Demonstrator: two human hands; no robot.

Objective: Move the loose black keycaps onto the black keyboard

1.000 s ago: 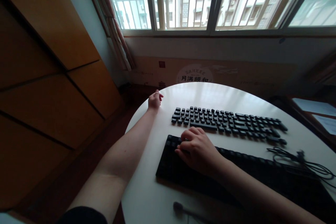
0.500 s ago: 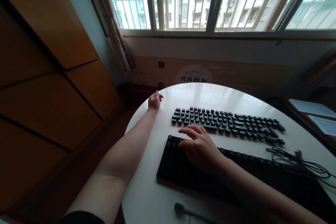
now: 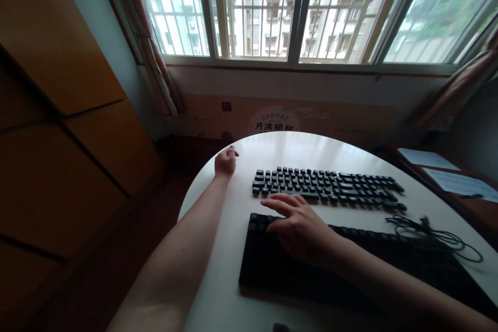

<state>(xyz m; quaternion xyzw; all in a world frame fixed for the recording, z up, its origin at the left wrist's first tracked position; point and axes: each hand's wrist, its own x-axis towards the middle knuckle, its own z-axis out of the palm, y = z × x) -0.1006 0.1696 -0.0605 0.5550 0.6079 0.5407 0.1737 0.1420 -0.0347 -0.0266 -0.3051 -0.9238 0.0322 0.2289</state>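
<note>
A black keyboard lies across the near part of the white round table. Over its upper left corner is my right hand, fingers stretched out and apart, the thumb at the top-row keys; whether it presses one I cannot tell. Beyond the keyboard, loose black keycaps are laid out on the tabletop in keyboard order. My left hand rests as a loose fist near the table's far left edge, beside the keycaps, with nothing visible in it. My right forearm hides part of the keyboard.
A coiled black cable lies right of the keycaps. The tip of a dark object shows at the bottom edge. Papers lie on a brown surface at the right. A wooden cabinet stands left, and a barred window is ahead.
The view has shifted right and tilted slightly up, so the dark object at the bottom has nearly left the frame. Both hands keep nearly the same places and poses.
</note>
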